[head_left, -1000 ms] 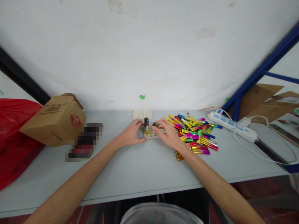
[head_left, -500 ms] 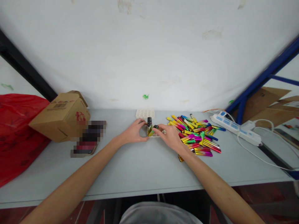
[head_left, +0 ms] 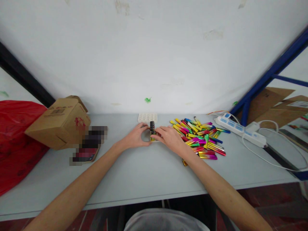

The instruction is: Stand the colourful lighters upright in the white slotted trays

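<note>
In the middle of the table, a short row of lighters (head_left: 152, 124) with black tops stands upright in a white holed tray, mostly hidden by my hands. My left hand (head_left: 137, 136) curves around the tray's left end, thumb at the near side and fingers at the far side. From the right, my right hand (head_left: 170, 137) pinches a yellow shiny lighter (head_left: 152, 138) at the near end of the row. Just right of that hand lies a loose pile of shiny multicoloured lighters (head_left: 202, 141). A second white holed tray (head_left: 147, 117) rests against the wall behind.
On the left stand a cardboard box (head_left: 57, 123) and a red plastic bag (head_left: 19, 144), with a blurred-out phone-like object (head_left: 90, 144) beside them. A white power strip (head_left: 240, 130) with cables lies on the right, near a blue metal frame (head_left: 255, 86).
My right hand has moved slightly left, bringing the lighter in its fingers against the standing row. My left hand keeps its place at the tray.
</note>
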The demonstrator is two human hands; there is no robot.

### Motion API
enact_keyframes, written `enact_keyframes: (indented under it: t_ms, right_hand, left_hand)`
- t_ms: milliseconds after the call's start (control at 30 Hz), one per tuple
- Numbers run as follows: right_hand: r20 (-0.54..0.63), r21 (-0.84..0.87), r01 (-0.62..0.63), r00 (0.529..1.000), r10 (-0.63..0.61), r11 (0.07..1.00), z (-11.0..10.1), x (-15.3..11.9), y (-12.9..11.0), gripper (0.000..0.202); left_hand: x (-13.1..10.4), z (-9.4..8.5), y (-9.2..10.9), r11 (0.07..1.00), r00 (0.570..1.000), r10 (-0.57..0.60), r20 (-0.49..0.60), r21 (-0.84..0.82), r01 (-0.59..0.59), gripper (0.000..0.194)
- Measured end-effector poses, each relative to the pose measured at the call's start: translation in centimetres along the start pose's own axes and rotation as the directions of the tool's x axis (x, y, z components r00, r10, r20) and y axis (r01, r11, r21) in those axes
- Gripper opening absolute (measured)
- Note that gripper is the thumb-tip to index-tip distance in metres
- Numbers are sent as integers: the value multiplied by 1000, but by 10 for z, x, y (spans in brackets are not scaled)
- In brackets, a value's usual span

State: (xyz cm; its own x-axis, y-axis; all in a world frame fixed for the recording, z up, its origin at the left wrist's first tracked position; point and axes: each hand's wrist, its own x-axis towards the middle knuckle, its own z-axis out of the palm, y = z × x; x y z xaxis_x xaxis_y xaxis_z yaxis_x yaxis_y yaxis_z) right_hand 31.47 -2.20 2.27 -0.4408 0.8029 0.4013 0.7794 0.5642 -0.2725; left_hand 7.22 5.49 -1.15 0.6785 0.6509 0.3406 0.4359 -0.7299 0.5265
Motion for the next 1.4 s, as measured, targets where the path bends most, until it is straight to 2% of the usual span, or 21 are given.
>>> enact_keyframes:
  t_ms: [133, 200, 300, 400, 467, 667, 833, 933, 1033, 1100, 1233, 1300, 1400]
  right_hand:
    - [-18, 82, -27, 999, 29, 996, -3, -2, 9, 43]
    - [-53, 116, -44, 997, 50, 992, -10, -7, 24, 41]
    - [-84, 55, -102, 991, 107, 993, -27, -18, 53, 29]
    - [-29, -8, -174, 984, 174, 985, -45, -29, 75, 15]
    - [30, 2, -186, 982, 186, 983, -55, -36, 82, 10]
    - [150, 49, -247, 960, 237, 968, -62, -45, 80, 12]
    - [164, 13, -224, 962, 219, 974, -58, -46, 77, 14]
    - [62, 64, -203, 978, 199, 977, -60, -45, 75, 6]
    - [-77, 188, -223, 967, 241, 956, -61, -42, 70, 16]
    - [-101, 316, -264, 946, 309, 911, -59, -39, 66, 26]
    - [-105, 589, -306, 889, 446, 748, -46, -31, 56, 43]
    - [-101, 707, -289, 862, 497, 645, -38, -27, 52, 50]
    - [-9, 840, -301, 824, 566, 452, -27, -23, 45, 57]
  left_hand:
    - [0, 1, -1, 1000, 1000, -18, 3, 13, 18, 60]
    - [0, 1, -2, 1000, 1000, -14, -2, 19, 14, 61]
    - [0, 2, -3, 1000, 1000, -14, -2, 17, 14, 62]
    - [0, 2, -3, 1000, 1000, -24, 5, 18, 24, 62]
    - [0, 2, -3, 1000, 1000, -20, 6, 20, 20, 61]
    - [0, 2, 1, 999, 1000, -9, -10, 41, 10, 60]
    - [-1, 4, 1, 998, 1000, -9, -6, 55, 9, 60]
    - [-1, 4, 0, 999, 1000, -8, -5, 53, 8, 60]
    - [-1, 5, -1, 998, 1000, -18, -4, 62, 18, 61]
    - [-1, 4, -1, 998, 1000, -17, -1, 65, 17, 61]
    - [0, 4, -2, 998, 1000, -9, 3, 68, 9, 61]
    - [0, 4, -3, 998, 1000, -7, 4, 68, 7, 61]
    - [-1, 4, -5, 998, 1000, -4, 1, 67, 4, 63]
